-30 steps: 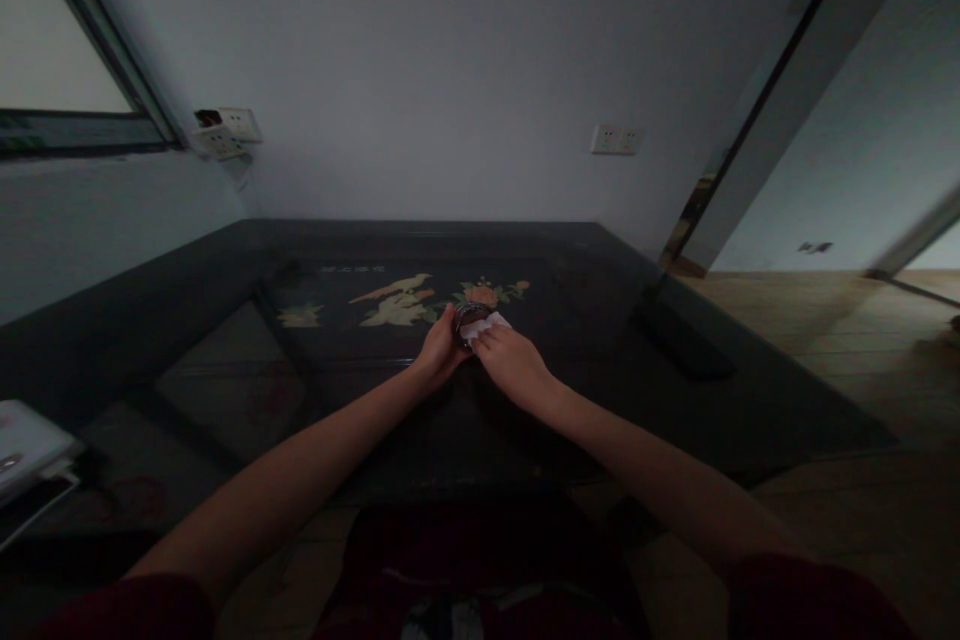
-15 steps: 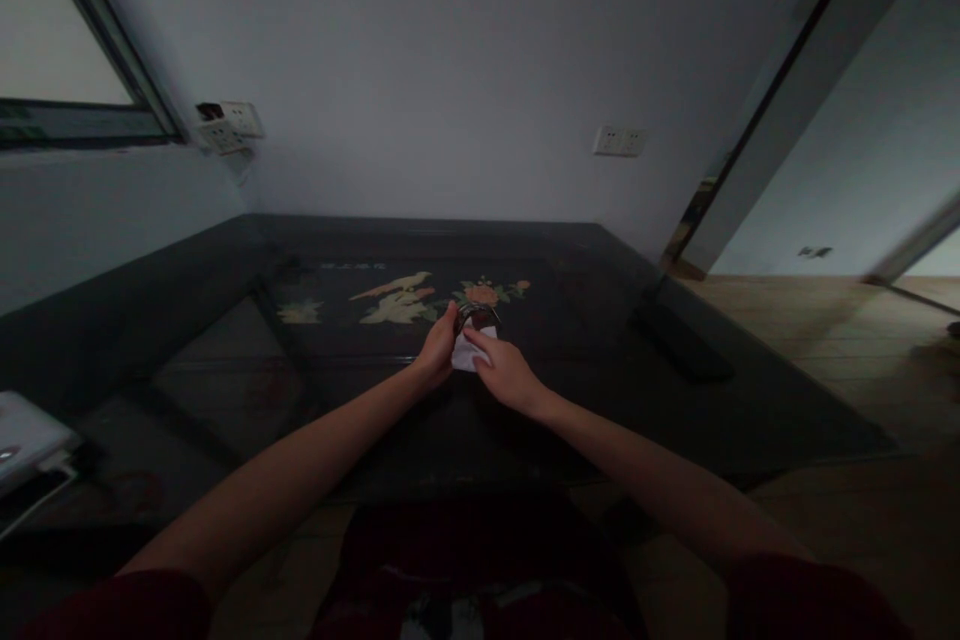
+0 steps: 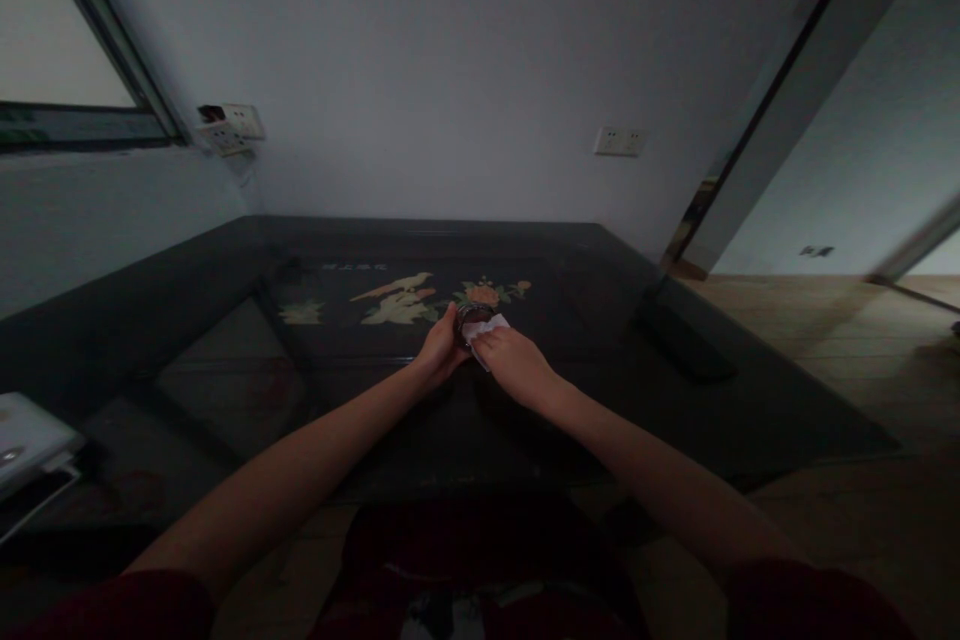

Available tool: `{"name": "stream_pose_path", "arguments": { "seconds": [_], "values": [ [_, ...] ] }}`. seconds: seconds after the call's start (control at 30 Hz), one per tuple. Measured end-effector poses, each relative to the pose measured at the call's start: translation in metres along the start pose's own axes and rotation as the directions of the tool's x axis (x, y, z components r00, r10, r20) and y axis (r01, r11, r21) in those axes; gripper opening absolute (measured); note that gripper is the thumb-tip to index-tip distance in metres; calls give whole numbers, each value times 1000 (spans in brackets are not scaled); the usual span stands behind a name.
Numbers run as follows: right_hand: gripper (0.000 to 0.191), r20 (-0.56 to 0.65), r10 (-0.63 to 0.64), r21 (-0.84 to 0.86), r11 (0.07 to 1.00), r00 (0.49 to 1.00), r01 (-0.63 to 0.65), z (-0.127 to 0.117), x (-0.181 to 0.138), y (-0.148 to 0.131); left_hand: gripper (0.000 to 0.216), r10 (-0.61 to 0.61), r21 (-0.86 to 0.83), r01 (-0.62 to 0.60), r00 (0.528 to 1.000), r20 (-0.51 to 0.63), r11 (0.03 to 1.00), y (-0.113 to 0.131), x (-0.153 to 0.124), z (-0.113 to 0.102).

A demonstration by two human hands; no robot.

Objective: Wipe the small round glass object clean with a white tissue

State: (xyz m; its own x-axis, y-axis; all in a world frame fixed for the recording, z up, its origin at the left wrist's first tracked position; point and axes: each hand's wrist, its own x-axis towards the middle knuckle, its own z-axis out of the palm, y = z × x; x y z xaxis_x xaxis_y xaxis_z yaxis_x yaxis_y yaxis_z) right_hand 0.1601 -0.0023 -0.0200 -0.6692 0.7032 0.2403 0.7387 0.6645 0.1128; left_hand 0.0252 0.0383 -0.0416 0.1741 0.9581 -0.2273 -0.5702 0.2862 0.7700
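A dark, shiny round object (image 3: 472, 312) sits at the centre of the frame, over the black table (image 3: 540, 450); whether it touches the tabletop cannot be told. The left hand (image 3: 439, 348) curls around its left side, gripping it. The right hand (image 3: 514, 358) pinches a white tissue (image 3: 489, 323) against its right side. The likeliest trouble is a slip: the object looks smooth, and a hard push from the right could twist it out of the left hand's hold and onto the glossy top. The thin tissue could also bunch or tear under the fingers. The dark oblong item (image 3: 686, 345) at centre right and the white device (image 3: 34, 435) at lower left lie well apart, so knocking either seems unlikely.
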Motion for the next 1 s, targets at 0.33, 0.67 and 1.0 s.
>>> {"name": "stream_pose_path", "arguments": {
  "seconds": [0.33,0.67,1.0],
  "values": [
    [28,-9,-33,-61,998,999,32,1,0,3,44,0,18,0,1000,-3,1000,0,0,1],
    [54,-46,238,673,725,970,-146,18,5,-1,39,112,92,-104,990,-85,990,-3,0,2],
    [42,-22,31,297,955,999,-23,5,1,4,40,46,42,-46,999,-15,998,-2,1,-2]
  ]
}}
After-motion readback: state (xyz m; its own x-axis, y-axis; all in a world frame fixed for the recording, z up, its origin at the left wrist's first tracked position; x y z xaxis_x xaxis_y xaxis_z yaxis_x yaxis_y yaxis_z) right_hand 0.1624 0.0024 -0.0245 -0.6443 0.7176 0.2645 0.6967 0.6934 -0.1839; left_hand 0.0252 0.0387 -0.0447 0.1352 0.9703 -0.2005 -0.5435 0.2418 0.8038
